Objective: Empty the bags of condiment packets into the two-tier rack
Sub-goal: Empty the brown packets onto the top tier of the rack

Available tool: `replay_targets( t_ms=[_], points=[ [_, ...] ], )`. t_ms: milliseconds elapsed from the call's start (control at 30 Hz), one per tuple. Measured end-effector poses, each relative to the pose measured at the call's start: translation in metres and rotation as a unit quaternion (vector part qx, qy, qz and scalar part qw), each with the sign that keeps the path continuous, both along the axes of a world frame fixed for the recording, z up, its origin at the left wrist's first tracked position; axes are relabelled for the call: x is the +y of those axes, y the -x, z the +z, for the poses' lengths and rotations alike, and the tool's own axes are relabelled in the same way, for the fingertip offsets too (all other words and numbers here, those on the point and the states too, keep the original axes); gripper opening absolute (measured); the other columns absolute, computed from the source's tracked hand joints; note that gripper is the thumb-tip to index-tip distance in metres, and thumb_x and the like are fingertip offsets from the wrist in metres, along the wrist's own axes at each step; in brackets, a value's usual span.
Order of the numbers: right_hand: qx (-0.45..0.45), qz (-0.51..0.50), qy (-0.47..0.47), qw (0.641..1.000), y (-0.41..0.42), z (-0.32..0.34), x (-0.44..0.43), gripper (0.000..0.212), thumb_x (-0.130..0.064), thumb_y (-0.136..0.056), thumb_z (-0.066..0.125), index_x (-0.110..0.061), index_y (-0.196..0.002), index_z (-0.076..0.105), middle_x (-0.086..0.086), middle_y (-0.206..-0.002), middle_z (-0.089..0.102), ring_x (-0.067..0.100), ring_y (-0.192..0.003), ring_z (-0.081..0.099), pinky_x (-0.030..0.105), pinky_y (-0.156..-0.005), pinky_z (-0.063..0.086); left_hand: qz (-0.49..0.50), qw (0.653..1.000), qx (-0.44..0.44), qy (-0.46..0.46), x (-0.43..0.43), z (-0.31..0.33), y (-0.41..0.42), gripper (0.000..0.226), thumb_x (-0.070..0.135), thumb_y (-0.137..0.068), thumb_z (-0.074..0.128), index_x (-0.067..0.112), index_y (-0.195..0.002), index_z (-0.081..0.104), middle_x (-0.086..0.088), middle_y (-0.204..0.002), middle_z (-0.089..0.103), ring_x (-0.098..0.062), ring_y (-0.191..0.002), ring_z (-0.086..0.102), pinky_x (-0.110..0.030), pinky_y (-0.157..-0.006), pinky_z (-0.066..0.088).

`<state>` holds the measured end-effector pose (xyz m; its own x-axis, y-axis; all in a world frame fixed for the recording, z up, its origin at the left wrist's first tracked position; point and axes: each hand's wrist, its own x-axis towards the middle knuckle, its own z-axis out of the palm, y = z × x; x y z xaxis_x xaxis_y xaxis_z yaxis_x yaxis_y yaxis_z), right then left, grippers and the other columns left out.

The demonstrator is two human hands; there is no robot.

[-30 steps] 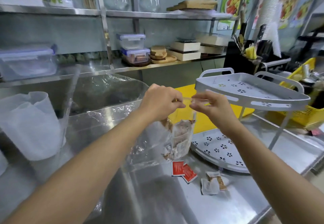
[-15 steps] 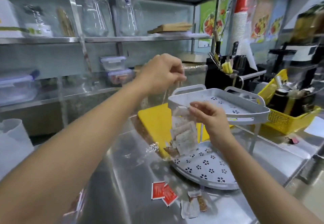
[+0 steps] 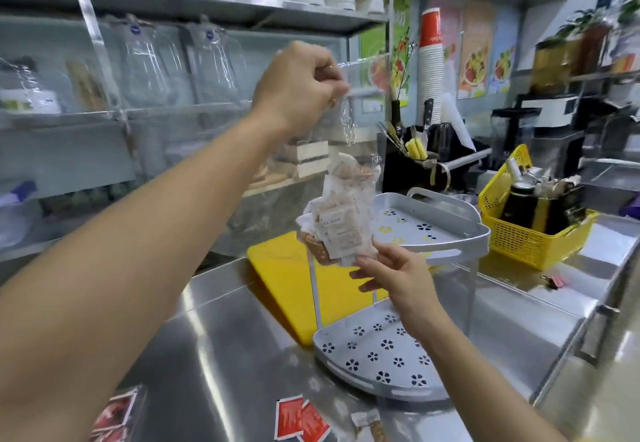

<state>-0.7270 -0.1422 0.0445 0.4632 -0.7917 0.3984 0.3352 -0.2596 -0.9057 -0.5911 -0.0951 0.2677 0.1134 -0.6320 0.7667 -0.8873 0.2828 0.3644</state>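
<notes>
Bag (image 3: 341, 213) of pale and brown packets hangs clear between my hands: left hand (image 3: 299, 86) pinches its top, right hand (image 3: 391, 273) grips its bottom, near the rack (image 3: 446, 244).

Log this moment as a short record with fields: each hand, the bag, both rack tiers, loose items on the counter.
left hand: raised, pinching the clear bag's top
right hand: gripping the bag's lower end
bag: clear, packets inside, held beside the upper tier
upper tier: no packets visible
lower tier: no packets visible
counter: red packets lying loose
</notes>
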Motion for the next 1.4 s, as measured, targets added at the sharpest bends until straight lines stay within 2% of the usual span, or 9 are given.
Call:
replay_targets(
  t_ms=[167,300,500,733,900,1100,1167,1267,1400],
  points=[
    [-0.015,-0.097,0.111,0.989,0.027,0.039,-0.024,0.022,0.006,-0.079,0.063,-0.016,-0.073,0.067,-0.005,-0.054,0.070,0.012,-0.051,0.067,0.022,-0.046,0.053,-0.058,0.996,0.016,0.066,-0.010,0.026,0.004,0.020,0.012,-0.079,0.068,0.024,-0.064,0.061,0.006,-0.061,0.062,-0.005,-0.056,0.061,-0.027,-0.063,0.052],
    [-0.051,-0.143,0.134,0.979,0.066,0.074,-0.052,0.022,0.006,-0.078,0.062,-0.014,-0.070,0.065,-0.007,-0.053,0.069,0.010,-0.049,0.067,0.020,-0.046,0.054,-0.109,0.989,0.038,0.096,-0.021,0.038,-0.001,0.016,0.012,-0.078,0.069,0.021,-0.067,0.062,0.002,-0.063,0.063,-0.007,-0.055,0.061,-0.024,-0.063,0.053],
    [-0.038,-0.230,0.181,0.956,0.111,0.111,-0.081,0.018,0.006,-0.078,0.064,-0.009,-0.069,0.062,-0.010,-0.049,0.068,0.007,-0.046,0.065,0.019,-0.045,0.054,-0.193,0.962,0.152,0.116,-0.048,0.023,0.004,0.016,0.006,-0.079,0.067,0.017,-0.069,0.062,-0.001,-0.066,0.062,-0.009,-0.059,0.062,-0.021,-0.065,0.051],
    [0.097,-0.220,0.192,0.952,0.133,0.107,-0.093,0.010,0.000,-0.076,0.067,-0.009,-0.072,0.068,-0.003,-0.051,0.069,0.011,-0.046,0.064,0.021,-0.047,0.054,-0.138,0.958,0.252,-0.013,-0.076,-0.031,-0.012,0.014,0.002,-0.085,0.060,0.007,-0.072,0.058,-0.008,-0.069,0.061,-0.005,-0.051,0.060,-0.014,-0.057,0.052],
    [0.156,-0.240,0.186,0.940,0.121,0.103,-0.106,0.008,-0.007,-0.079,0.066,-0.011,-0.074,0.071,-0.006,-0.050,0.068,0.006,-0.045,0.061,0.017,-0.039,0.044,-0.075,0.943,0.312,-0.086,-0.080,-0.078,-0.036,0.023,-0.001,-0.084,0.059,0.010,-0.064,0.057,-0.007,-0.066,0.058,-0.007,-0.050,0.053,-0.007,-0.044,0.040],
    [0.121,-0.263,0.207,0.935,0.101,0.143,-0.115,0.006,-0.012,-0.078,0.069,-0.014,-0.084,0.072,-0.012,-0.046,0.065,-0.005,-0.041,0.052,0.007,-0.040,0.038,-0.028,0.927,0.345,-0.146,-0.079,-0.091,-0.063,0.003,0.010,-0.080,0.068,0.010,-0.082,0.065,-0.004,-0.073,0.061,-0.013,-0.067,0.053,-0.022,-0.063,0.039],
    [0.174,-0.258,0.227,0.923,0.097,0.161,-0.117,0.008,-0.020,-0.077,0.070,-0.015,-0.083,0.073,-0.010,-0.051,0.067,0.001,-0.049,0.057,0.013,-0.048,0.043,-0.026,0.921,0.349,-0.172,-0.077,-0.090,-0.070,0.005,0.011,-0.081,0.067,0.013,-0.078,0.064,-0.002,-0.073,0.063,-0.012,-0.064,0.054,-0.024,-0.064,0.039],
    [0.307,-0.257,0.279,0.873,0.091,0.178,-0.115,0.015,-0.030,-0.076,0.069,-0.016,-0.079,0.074,0.002,-0.065,0.068,0.008,-0.053,0.057,0.020,-0.051,0.043,-0.013,0.917,0.340,-0.207,-0.073,-0.096,-0.080,0.004,0.013,-0.080,0.068,0.015,-0.079,0.064,0.000,-0.072,0.065,-0.012,-0.064,0.056,-0.025,-0.064,0.040],
    [0.279,-0.257,0.289,0.879,0.082,0.190,-0.114,0.017,-0.028,-0.077,0.069,-0.012,-0.079,0.073,0.009,-0.065,0.067,0.000,-0.036,0.050,0.009,-0.039,0.041,-0.024,0.917,0.342,-0.205,-0.068,-0.104,-0.085,0.006,0.013,-0.078,0.070,0.014,-0.073,0.067,-0.002,-0.073,0.066,-0.014,-0.066,0.058,-0.026,-0.067,0.044]
  ],
)
